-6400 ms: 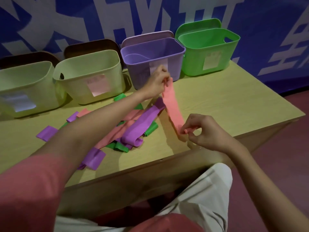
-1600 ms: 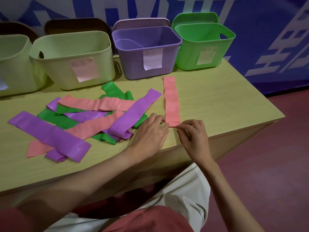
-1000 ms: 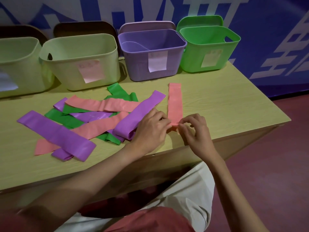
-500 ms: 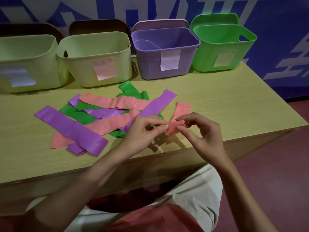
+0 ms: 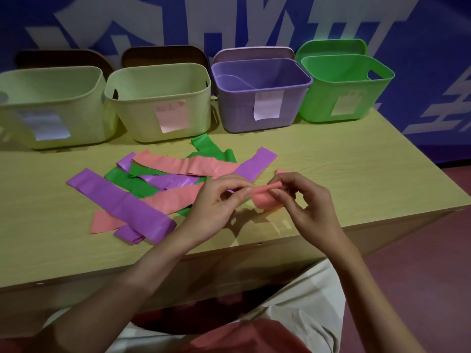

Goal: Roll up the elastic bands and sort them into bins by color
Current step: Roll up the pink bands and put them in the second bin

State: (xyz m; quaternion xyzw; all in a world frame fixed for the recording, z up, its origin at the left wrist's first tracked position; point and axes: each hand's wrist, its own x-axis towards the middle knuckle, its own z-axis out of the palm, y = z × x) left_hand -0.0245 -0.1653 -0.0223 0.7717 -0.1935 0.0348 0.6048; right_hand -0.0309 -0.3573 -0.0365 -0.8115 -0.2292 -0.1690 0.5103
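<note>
Pink band (image 5: 265, 198) rolled between both hands (image 5: 262, 194)

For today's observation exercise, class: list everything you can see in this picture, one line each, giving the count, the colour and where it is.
Pink roll: one, salmon pink, nearly all rolled up, held above the table's front edge.
Loose bands: a pile, pink, purple and green, overlapping flat on the table left of the hands; exact count unclear.
Cream bins: two, pale cream, back left, each with a paper label.
Purple bin: one, back centre, white label.
Green bin: one, back right, pale label.
Lids: four, two dark brown, one lilac, one green, standing behind the bins.
Table: one, light wood.
Wall banner: blue with white shapes.
Left hand: pinches the roll's left end.
Right hand: pinches its right end.
</note>
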